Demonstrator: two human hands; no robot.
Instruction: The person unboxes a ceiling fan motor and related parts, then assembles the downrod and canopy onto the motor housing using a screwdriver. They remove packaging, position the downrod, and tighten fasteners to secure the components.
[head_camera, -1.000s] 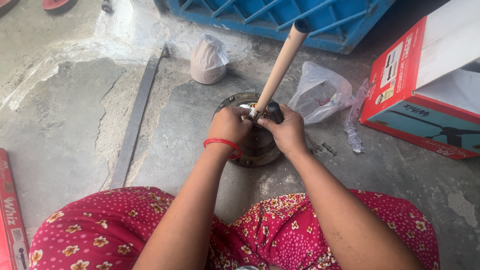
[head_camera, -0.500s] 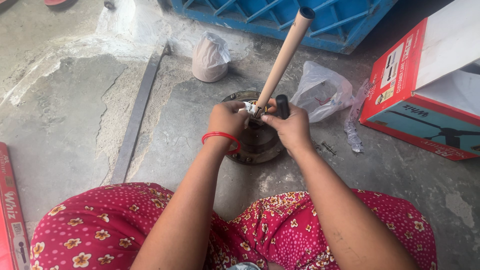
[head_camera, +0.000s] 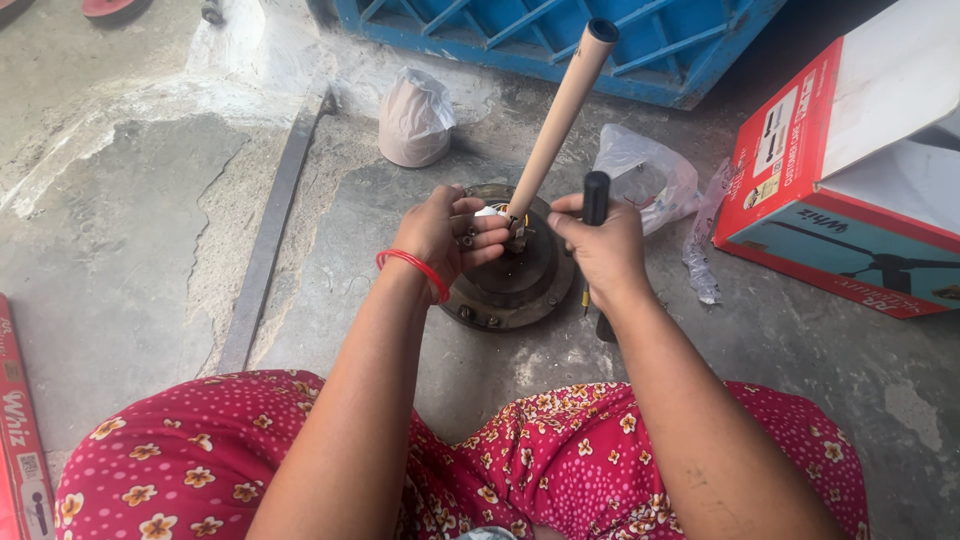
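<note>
Round dark metal motor housing (head_camera: 515, 275) lies flat on the concrete floor (head_camera: 130, 230) before the seated person, its beige tube rod (head_camera: 560, 105) slanting up. Left hand (head_camera: 450, 235) curls its fingers about the rod's base, seemingly steadying it. Right hand (head_camera: 605, 245) is closed around a black-handled screwdriver (head_camera: 596, 195), tip down beside the housing.

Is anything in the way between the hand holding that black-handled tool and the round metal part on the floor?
Nothing visible is. The right hand holds the screwdriver beside the round metal base, and the left hand already rests on it where the tan pipe rises.
</note>
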